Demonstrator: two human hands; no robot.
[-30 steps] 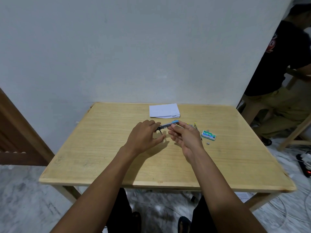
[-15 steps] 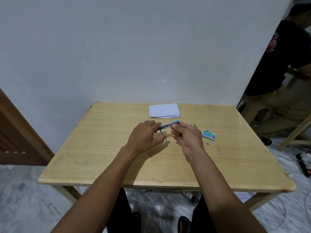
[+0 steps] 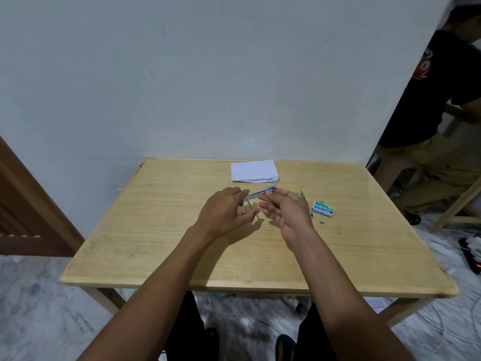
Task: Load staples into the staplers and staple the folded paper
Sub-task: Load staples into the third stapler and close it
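Note:
A small stapler (image 3: 256, 195) with a blue top and a bare metal magazine is held just above the wooden table (image 3: 156, 230), near its middle. My left hand (image 3: 223, 213) grips its left end. My right hand (image 3: 285, 208) pinches its right end with thumb and fingertips, the other fingers spread. Whether the right fingers hold staples cannot be told. A second stapler (image 3: 302, 193), yellow, lies mostly hidden behind my right hand. A green staple box (image 3: 322, 209) lies right of that hand, with a loose staple strip (image 3: 322, 221) in front of it. Folded white paper (image 3: 253, 171) lies at the table's far edge.
A white wall stands directly behind the table. A person in a black shirt (image 3: 442, 105) sits at the right beside wooden furniture. Cables and a power strip (image 3: 472, 252) lie on the floor at the right. A brown door frame (image 3: 23, 204) is at the left.
My right hand has shifted slightly along the stapler and its lower fingers have spread wider. The left hand and the stapler stay almost where they were.

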